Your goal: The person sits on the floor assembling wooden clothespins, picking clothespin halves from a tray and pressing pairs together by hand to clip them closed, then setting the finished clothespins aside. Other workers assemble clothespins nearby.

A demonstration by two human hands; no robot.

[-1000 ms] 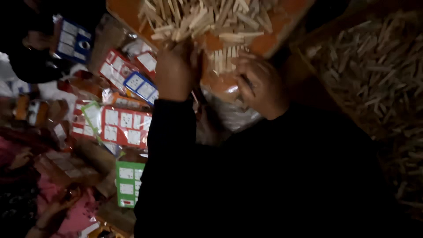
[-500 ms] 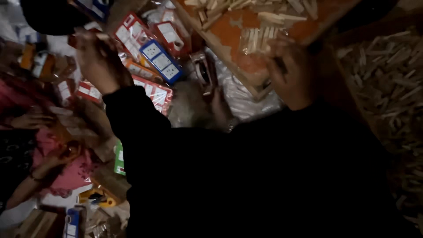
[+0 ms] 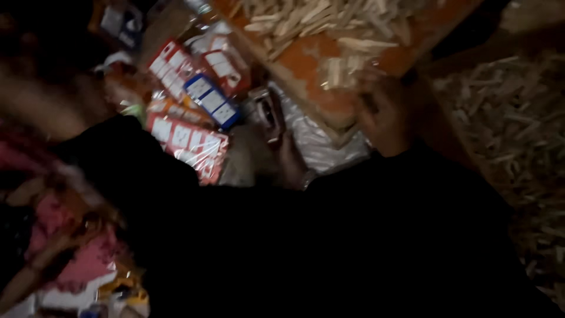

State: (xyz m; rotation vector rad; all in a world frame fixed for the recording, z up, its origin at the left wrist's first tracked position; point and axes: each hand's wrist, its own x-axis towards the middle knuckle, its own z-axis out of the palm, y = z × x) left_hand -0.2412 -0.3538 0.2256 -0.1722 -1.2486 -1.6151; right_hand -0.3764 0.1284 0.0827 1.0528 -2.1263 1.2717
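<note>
Resting on the orange surface, right hand closes on wooden sticks. Left hand blurred; grip cannot be told. Red card packs lie beside it.

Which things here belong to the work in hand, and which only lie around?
In use:
right hand
small wooden sticks
orange board

Lying about:
red card packets
blue packet
loose sticks on the ground
pink cloth
</note>
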